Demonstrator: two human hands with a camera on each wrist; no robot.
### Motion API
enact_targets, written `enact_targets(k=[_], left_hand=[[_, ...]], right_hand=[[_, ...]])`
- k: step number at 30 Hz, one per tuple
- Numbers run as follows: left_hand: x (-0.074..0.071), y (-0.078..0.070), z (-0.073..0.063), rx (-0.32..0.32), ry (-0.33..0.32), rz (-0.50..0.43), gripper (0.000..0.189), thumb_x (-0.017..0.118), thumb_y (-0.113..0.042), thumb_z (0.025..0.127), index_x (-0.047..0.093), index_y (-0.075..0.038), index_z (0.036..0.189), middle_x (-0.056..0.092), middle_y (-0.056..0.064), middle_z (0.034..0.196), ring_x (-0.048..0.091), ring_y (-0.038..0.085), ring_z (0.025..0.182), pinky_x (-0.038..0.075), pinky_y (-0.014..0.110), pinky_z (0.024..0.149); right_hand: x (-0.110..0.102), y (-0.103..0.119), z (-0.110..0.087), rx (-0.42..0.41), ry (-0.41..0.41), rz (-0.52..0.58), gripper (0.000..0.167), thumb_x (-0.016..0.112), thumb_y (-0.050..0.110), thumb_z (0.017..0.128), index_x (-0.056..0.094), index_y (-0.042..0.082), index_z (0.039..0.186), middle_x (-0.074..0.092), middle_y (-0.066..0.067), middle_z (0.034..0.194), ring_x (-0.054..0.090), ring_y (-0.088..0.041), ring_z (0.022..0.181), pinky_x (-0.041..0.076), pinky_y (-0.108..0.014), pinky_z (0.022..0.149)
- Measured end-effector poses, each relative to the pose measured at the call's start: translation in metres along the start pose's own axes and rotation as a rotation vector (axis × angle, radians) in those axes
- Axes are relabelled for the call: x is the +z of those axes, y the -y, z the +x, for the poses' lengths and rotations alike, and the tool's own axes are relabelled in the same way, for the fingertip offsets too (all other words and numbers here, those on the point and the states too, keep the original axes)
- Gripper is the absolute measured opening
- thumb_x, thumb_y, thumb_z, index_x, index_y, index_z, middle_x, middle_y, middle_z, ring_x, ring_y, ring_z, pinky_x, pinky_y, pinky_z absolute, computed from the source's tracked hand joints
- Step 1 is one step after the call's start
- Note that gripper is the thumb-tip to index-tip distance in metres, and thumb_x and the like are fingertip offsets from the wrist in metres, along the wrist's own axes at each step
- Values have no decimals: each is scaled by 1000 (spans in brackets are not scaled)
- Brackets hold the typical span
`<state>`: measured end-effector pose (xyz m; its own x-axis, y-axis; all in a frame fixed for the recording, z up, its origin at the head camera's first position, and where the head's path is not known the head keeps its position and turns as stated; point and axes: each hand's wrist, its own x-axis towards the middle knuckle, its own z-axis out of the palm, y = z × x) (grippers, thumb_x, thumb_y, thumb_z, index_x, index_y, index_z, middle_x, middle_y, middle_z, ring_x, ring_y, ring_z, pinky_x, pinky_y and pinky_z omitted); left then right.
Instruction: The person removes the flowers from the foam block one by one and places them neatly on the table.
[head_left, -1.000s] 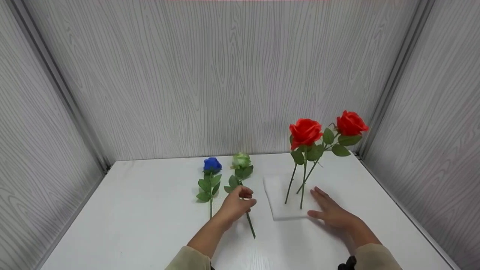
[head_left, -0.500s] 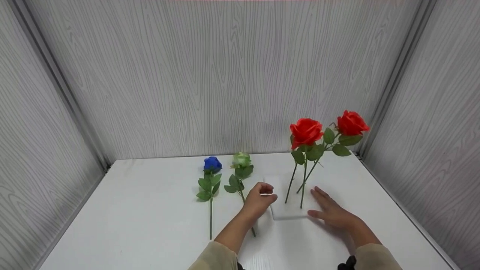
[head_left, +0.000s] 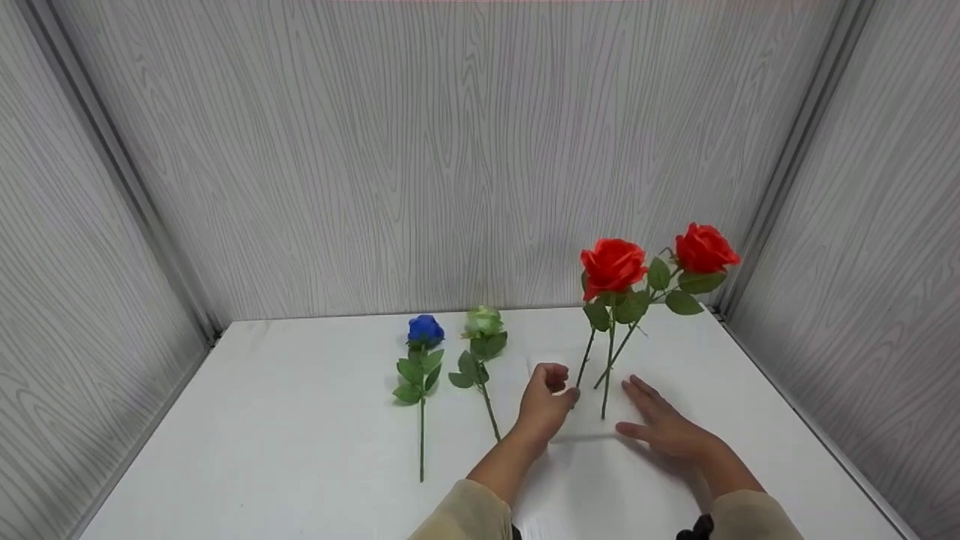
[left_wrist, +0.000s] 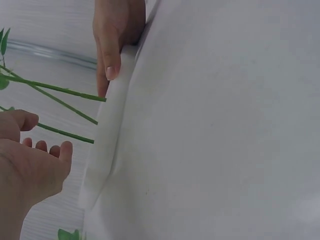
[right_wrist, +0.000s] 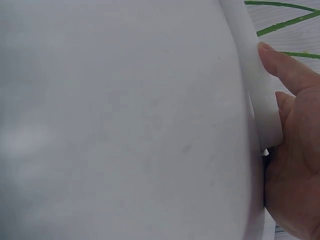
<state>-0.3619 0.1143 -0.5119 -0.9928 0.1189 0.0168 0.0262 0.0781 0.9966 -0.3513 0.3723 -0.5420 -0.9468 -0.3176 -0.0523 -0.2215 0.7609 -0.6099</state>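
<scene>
Green, the slim stem [head_left: 584, 364] is rising from the white block [left_wrist: 111, 135] right beside the left hand [head_left: 546, 405]! Thumb and fingers are standing apart, gripping nothing; whether the thumb is touching, I can't tell. The right hand [head_left: 667, 431] is resting at the block's edge, thumb wide of its fingers. That stem is looking light and wiry, probably favouring a low pinch near the block, away from soft petals; the block, too, is looking light. One red rose [head_left: 613, 266] is standing nearly upright, a second red rose [head_left: 705, 249] is leaning right. Leftward, a green rose [head_left: 483, 321] and a blue rose [head_left: 425, 330] are lying on the desk [head_left: 300, 420].
</scene>
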Motion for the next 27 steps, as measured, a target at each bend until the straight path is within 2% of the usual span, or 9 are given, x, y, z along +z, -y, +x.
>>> enact_targets(k=[5,9,13,17,22,27], left_hand=[[7,4,3,-14,13,23,37,75,-12,100,61,-15,133,65,8,140,60,27,138,53,46,119],[10,7,4,-33,27,37,40,75,-12,100,61,-13,138,65,6,143,59,27,141,51,47,121],[11,10,6,-41,26,44,40,74,-10,100,63,-10,138,67,6,140,61,27,138,57,41,114],[9,11,9,-54,58,13,41,71,-7,101,63,-7,142,68,10,142,66,26,135,63,35,103],[6,12,11,-85,105,5,41,70,-7,102,65,-10,143,71,11,141,72,20,123,65,33,99],[6,15,13,-85,105,5,34,70,-9,105,69,-9,139,75,8,132,72,15,114,65,29,95]], right_hand=[[-1,3,-1,3,-4,-2,93,64,51,107,18,4,173,6,-24,182,4,-55,167,10,-76,133],[0,5,-2,10,-3,3,93,64,51,107,18,5,173,5,-24,182,3,-54,167,10,-76,133],[0,5,-2,-5,-8,2,93,65,49,107,18,4,173,6,-26,182,4,-55,166,10,-76,133],[0,4,-2,-20,-15,4,93,66,48,106,19,2,172,7,-27,181,4,-56,166,10,-76,133],[0,0,-1,-39,-31,14,93,67,49,105,22,1,171,10,-29,180,7,-59,164,11,-79,131],[4,-8,1,-23,-41,-3,93,64,57,104,24,8,172,13,-25,181,11,-56,164,16,-78,129]])
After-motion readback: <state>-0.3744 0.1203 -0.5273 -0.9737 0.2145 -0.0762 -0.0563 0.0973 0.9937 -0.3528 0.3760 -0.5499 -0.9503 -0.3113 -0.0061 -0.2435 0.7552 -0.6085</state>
